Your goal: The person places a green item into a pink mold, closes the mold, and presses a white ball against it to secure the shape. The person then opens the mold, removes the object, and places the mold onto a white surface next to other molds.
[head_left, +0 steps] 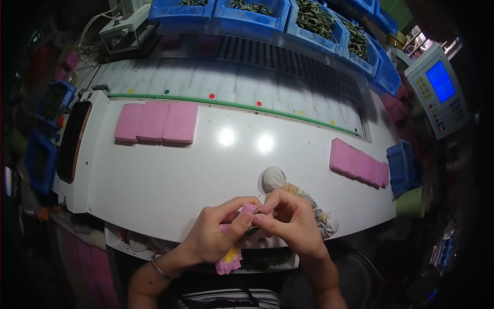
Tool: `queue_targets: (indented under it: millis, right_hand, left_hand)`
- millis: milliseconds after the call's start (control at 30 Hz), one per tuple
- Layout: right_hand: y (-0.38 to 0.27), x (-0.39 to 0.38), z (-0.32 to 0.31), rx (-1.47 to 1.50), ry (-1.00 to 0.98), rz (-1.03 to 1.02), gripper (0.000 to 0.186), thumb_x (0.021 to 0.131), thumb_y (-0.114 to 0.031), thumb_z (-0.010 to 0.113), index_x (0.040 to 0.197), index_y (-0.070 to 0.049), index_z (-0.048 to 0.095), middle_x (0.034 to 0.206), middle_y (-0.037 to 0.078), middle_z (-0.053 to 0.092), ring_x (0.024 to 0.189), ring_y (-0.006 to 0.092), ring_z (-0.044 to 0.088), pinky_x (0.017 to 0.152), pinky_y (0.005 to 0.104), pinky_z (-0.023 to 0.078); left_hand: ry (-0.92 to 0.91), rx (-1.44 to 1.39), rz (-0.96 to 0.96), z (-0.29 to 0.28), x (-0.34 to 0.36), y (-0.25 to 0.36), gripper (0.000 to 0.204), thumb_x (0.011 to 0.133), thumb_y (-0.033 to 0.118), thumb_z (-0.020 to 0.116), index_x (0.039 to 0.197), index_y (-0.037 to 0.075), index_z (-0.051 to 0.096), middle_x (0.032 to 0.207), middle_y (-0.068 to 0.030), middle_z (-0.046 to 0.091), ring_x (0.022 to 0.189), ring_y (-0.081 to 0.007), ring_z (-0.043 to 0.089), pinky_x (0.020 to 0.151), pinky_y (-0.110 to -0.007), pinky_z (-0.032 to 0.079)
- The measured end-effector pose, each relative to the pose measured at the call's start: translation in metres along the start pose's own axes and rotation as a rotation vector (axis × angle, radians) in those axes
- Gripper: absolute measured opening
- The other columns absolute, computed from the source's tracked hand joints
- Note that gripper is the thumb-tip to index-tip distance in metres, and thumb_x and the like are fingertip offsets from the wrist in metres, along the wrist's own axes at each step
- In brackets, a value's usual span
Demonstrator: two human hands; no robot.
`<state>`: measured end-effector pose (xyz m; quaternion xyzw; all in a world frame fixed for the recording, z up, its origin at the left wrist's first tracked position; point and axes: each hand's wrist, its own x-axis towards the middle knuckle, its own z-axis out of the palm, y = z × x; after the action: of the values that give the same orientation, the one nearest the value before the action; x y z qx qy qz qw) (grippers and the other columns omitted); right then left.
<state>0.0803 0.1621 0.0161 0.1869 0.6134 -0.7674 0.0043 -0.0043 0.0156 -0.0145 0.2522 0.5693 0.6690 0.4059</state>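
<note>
Pink, soft-looking strip (248,209), one, at the near edge of the table, between the two hands. Below it, a frilled pink-and-yellow piece (229,261), hanging under the left palm; whether the two join is hidden by the hand.

Left hand (218,232), one: thumb and forefinger clamped on the strip, other fingers curled in toward the palm; a thin metal bangle (161,267) at the wrist.

Right hand (292,222), one: thumb and forefinger drawn together at the strip's right edge, other fingers folded; what sits between the tips is too small to tell.

White cloth-wrapped bundle (274,178), one, just beyond the right hand, its rounded head to the left, its length wound with tan bands (291,189).

White tabletop (200,170), glossy. On it, left: pink blocks (153,122), three, side by side. Right: a row of further pink blocks (355,162), beside a small blue bin (403,167).

Beyond: green edging strip (221,101); blue trays (251,18) of dark green rings (314,19); at right, a console (437,85) with a lit blue screen.
</note>
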Motion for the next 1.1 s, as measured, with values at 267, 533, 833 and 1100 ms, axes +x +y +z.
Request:
queue_targets:
  millis: [267, 533, 833, 1100]
  right_hand:
    - [0.007, -0.007, -0.001, 0.344, -0.007, 0.054, 0.010, 0.082, -0.003, 0.061, 0.080, 0.000, 0.052, 0.066, 0.003, 0.055, 0.051, 0.0038, 0.050, 0.044, 0.0155, 0.039]
    - [0.001, -0.025, -0.007, 0.397, 0.163, -0.004, 0.010, 0.084, -0.001, 0.057, 0.087, 0.003, 0.049, 0.067, 0.011, 0.058, 0.053, 0.0139, 0.059, 0.043, 0.0193, 0.043]
    - [0.003, -0.025, -0.002, 0.132, -0.034, 0.103, 0.011, 0.088, -0.008, 0.056, 0.085, 0.002, 0.052, 0.069, 0.005, 0.057, 0.057, 0.0066, 0.053, 0.047, 0.0174, 0.039]
    - [0.011, -0.024, -0.014, 0.196, -0.315, 0.076, 0.015, 0.087, -0.010, 0.057, 0.079, 0.003, 0.057, 0.068, 0.002, 0.054, 0.057, 0.0050, 0.046, 0.051, 0.0181, 0.036]
  left_hand:
    - [0.022, -0.088, -0.011, -0.009, 0.004, 0.010, 0.042, 0.093, 0.033, 0.039, 0.113, -0.003, 0.050, 0.079, -0.0081, 0.059, 0.068, -0.0100, 0.056, 0.064, -0.023, 0.047]
    - [-0.124, 0.003, -0.131, -0.030, -0.008, 0.013, 0.043, 0.092, 0.033, 0.046, 0.107, -0.005, 0.057, 0.084, -0.0079, 0.060, 0.073, -0.0104, 0.055, 0.070, -0.023, 0.045]
    - [0.012, 0.017, 0.068, -0.001, -0.014, 0.015, 0.009, 0.083, 0.005, 0.058, 0.084, -0.004, 0.061, 0.079, -0.0076, 0.058, 0.077, -0.0121, 0.056, 0.070, -0.024, 0.044]
    - [-0.195, -0.079, -0.049, -0.012, -0.012, 0.011, 0.015, 0.085, 0.011, 0.057, 0.085, -0.003, 0.061, 0.078, -0.0060, 0.058, 0.072, -0.0106, 0.053, 0.068, -0.023, 0.042]
